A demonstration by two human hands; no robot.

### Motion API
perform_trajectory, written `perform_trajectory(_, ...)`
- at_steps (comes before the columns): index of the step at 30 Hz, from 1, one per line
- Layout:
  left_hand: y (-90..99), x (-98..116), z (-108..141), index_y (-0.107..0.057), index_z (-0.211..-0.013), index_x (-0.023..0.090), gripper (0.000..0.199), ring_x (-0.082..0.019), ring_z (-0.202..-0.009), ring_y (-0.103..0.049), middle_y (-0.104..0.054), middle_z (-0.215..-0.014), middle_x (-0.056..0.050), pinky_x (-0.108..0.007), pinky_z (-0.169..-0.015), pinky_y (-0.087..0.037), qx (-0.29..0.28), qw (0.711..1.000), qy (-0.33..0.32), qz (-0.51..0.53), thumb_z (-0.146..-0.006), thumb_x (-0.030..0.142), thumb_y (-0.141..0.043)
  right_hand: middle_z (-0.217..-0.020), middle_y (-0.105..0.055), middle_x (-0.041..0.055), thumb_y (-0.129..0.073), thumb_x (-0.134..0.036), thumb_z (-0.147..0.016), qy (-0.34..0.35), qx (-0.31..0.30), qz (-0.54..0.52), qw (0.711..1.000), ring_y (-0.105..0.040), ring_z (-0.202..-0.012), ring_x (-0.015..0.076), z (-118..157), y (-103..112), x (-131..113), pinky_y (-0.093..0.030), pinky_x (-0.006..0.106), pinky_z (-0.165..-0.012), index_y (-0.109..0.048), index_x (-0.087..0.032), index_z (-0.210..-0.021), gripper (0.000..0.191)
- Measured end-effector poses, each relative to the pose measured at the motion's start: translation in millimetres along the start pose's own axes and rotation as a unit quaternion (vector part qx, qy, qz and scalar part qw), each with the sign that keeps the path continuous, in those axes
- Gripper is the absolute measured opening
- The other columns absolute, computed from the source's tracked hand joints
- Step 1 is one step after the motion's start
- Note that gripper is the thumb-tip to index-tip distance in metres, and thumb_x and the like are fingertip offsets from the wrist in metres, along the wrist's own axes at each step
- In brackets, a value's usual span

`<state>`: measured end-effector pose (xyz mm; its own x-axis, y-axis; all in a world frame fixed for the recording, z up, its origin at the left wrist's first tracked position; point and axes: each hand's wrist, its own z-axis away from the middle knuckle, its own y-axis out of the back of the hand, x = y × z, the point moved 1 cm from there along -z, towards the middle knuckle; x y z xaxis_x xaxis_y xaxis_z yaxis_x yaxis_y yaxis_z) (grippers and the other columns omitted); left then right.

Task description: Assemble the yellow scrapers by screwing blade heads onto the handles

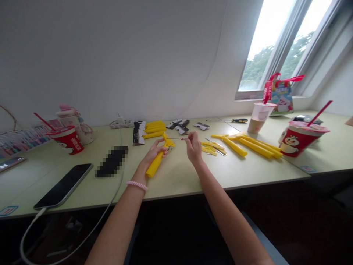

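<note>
Worktop point(176, 180): pale green, below a slanted window point(275, 48).
Left hand point(154, 152): grip clamped around a yellow plastic piece point(157, 163), held at a tilt over the worktop.
Right hand point(193, 147): fingertips point(189, 137) pinched together on a thin rod point(176, 138), its far end near the yellow piece.
Nearby: yellow plastic strips point(253, 147) to the right, a screwdriver point(226, 120) beyond them, a smartphone point(63, 186) to the left.
</note>
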<state>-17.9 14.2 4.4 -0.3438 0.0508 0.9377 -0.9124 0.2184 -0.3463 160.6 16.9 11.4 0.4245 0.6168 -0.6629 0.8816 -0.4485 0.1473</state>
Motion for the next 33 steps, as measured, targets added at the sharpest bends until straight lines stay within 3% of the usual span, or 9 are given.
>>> perform_trajectory(8,1.1,-1.2,-0.1,-0.036,-0.125,0.018,0.072,-0.007,-0.048,-0.050,-0.055,-0.065,0.000,-0.016,-0.043,-0.033,-0.006,1.000,-0.002,-0.001,-0.060,0.006,-0.064,-0.055,-0.053,-0.0049,-0.044,-0.035,-0.083,0.030,-0.033,-0.027,0.999,-0.038,-0.041,0.0072,1.4,1.6,-10.7,-0.031,0.019,-0.048,-0.043,-0.020,-0.078,0.015)
perform_trajectory(14,1.8,-1.4,-0.1,-0.035,-0.128,0.019,0.075,-0.008,-0.049,-0.050,-0.055,-0.065,0.000,-0.016,-0.043,-0.033,-0.008,1.000,-0.002,0.000,-0.060,0.007,-0.065,-0.054,-0.053,-0.0041,-0.041,-0.038,-0.084,0.003,-0.041,-0.024,0.999,-0.039,-0.041,0.0082,0.3,0.4,-7.4,-0.031,0.020,-0.046,-0.044,-0.021,-0.077,0.019)
perform_trajectory(19,-2.7,1.2,2.3,-0.033,-0.132,0.018,0.080,-0.007,-0.048,-0.050,-0.056,-0.065,0.000,-0.016,-0.042,-0.032,-0.007,1.000,0.006,-0.001,-0.059,0.006,-0.065,-0.064,-0.055,-0.0020,-0.045,-0.031,-0.080,0.002,-0.013,-0.030,0.999,-0.046,-0.050,0.0096,-0.1,0.5,-4.7,-0.034,0.020,-0.049,-0.043,-0.020,-0.080,0.011)
perform_trajectory(33,-4.2,-1.7,3.1,-0.034,-0.134,0.017,0.081,-0.008,-0.048,-0.051,-0.055,-0.062,0.000,-0.016,-0.042,-0.034,-0.010,1.000,0.018,-0.017,-0.060,0.006,-0.064,-0.050,-0.048,-0.0033,-0.046,-0.040,-0.081,-0.019,-0.009,-0.045,0.999,-0.035,-0.042,0.0070,-2.4,1.6,-4.2,-0.028,0.020,-0.044,-0.056,-0.016,-0.073,0.027)
